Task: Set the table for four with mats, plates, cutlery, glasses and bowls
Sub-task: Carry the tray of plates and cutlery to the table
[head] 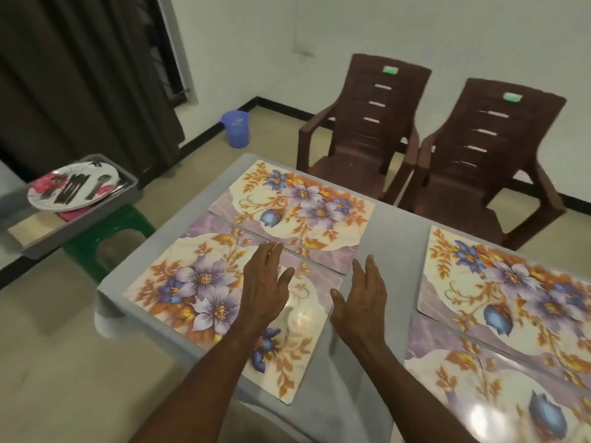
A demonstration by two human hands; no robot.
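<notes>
Grey table (393, 225) with four floral mats, both hands flat-fingered: left hand (267, 282) over near-left mat (198, 292), right hand (363, 298) just beside it.

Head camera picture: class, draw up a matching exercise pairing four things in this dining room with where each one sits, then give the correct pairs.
Things:
1. Blue plastic bucket
2. Round white plate with pink flowers
3. Two brown plastic armchairs
4. Left hand

Places:
A. In the grey tray on the green plastic stool
B. Over the near-left floral place mat
C. On the floor by the dark curtain
D. Beyond the far edge of the grey table

Pairs: 1-C, 2-A, 3-D, 4-B
</notes>
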